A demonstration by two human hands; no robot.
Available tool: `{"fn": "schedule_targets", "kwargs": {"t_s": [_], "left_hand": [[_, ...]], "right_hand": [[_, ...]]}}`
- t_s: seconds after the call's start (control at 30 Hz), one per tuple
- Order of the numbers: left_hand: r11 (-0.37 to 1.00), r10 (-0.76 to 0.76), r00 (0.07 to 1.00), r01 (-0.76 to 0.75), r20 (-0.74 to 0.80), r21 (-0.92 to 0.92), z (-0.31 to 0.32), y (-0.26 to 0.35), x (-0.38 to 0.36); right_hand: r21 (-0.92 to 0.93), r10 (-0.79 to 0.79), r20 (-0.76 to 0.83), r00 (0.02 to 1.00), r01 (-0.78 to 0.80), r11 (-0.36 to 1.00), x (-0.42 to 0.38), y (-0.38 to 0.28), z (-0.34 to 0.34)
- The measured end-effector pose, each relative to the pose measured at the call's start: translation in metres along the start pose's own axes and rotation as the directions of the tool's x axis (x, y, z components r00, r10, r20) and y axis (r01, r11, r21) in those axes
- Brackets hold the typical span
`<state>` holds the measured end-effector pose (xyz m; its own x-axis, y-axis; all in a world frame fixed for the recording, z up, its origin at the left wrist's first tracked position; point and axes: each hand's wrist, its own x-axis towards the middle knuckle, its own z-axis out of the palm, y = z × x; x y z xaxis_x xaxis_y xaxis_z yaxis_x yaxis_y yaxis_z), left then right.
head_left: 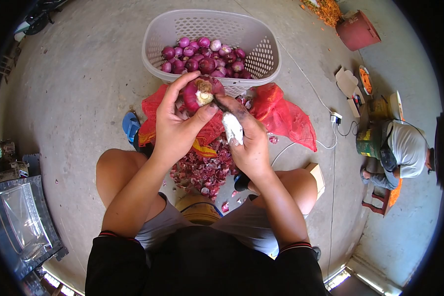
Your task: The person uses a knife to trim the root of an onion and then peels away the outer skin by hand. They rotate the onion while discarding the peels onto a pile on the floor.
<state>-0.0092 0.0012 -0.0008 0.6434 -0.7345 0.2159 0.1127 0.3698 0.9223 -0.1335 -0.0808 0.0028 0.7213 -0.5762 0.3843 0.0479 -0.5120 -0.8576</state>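
Note:
My left hand (175, 121) is closed around a large red onion (195, 97), its pale, brownish root end turned up towards me. Close against the onion's right side is my right hand (249, 133), fingers bent and darkly stained. White wrapping (233, 129) shows at its thumb. Something dark and narrow sits between thumb and forefinger; its kind cannot be made out. Below the hands lies a heap of red onion skins (204, 170), beside red mesh sacks (288, 118). Beyond them, a grey plastic basket (155, 37) contains many purple onions (207, 64).
A yellowish bucket (197, 207) stands between the legs. A white cable with a socket block (335, 118) runs across the floor at right. Another person (407, 150) sits by the wall near buckets. A reddish tub (357, 30) lies tipped near orange scraps (325, 10).

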Motion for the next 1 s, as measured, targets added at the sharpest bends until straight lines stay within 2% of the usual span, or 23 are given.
{"fn": "schedule_targets", "kwargs": {"t_s": [0.27, 0.47, 0.57, 0.63, 0.67, 0.73, 0.8, 0.83, 0.93, 1.0], "left_hand": [[0.992, 0.019, 0.999, -0.014, -0.038, 0.128, -0.003, -0.004, 0.0], [0.991, 0.027, 0.999, -0.021, -0.044, 0.132, -0.003, -0.003, 0.0], [1.0, -0.012, 0.999, 0.012, -0.052, 0.016, 0.0, 0.001, -0.002], [0.999, 0.007, 0.999, -0.006, -0.046, 0.032, 0.0, 0.001, -0.002], [0.999, 0.018, 0.999, -0.016, -0.045, 0.04, 0.0, 0.001, -0.002], [0.996, 0.022, 0.999, -0.019, -0.032, 0.087, -0.003, -0.002, -0.002], [0.994, 0.034, 0.999, -0.031, -0.023, 0.106, -0.005, -0.004, -0.002], [0.994, 0.044, 0.999, -0.042, -0.02, 0.102, -0.005, -0.005, -0.002], [0.991, 0.062, 0.998, -0.059, -0.016, 0.117, -0.006, -0.007, -0.001], [0.989, 0.065, 0.998, -0.063, -0.014, 0.136, -0.006, -0.006, -0.001]], "right_hand": [[-0.054, 0.027, -0.026, 0.999, -0.028, 0.998, 0.0, -0.003, 0.003], [-0.02, 0.014, -0.03, 0.999, -0.014, 1.0, 0.001, -0.001, 0.004], [-0.036, 0.067, -0.149, 0.987, -0.073, 0.997, 0.006, 0.001, -0.002], [0.069, 0.165, -0.111, 0.98, -0.158, 0.985, 0.009, 0.005, -0.011], [0.074, 0.143, -0.074, 0.987, -0.137, 0.988, 0.01, 0.005, -0.016], [0.117, 0.253, 0.028, 0.967, -0.255, 0.96, 0.008, -0.002, -0.019], [0.135, 0.209, 0.099, 0.973, -0.221, 0.966, 0.006, -0.001, -0.019], [0.139, 0.11, 0.118, 0.987, -0.126, 0.982, 0.004, 0.006, -0.017], [0.174, -0.017, 0.144, 0.989, -0.009, 0.985, 0.005, 0.01, -0.016], [0.117, -0.006, 0.166, 0.986, -0.013, 0.993, 0.007, 0.006, -0.018]]}}
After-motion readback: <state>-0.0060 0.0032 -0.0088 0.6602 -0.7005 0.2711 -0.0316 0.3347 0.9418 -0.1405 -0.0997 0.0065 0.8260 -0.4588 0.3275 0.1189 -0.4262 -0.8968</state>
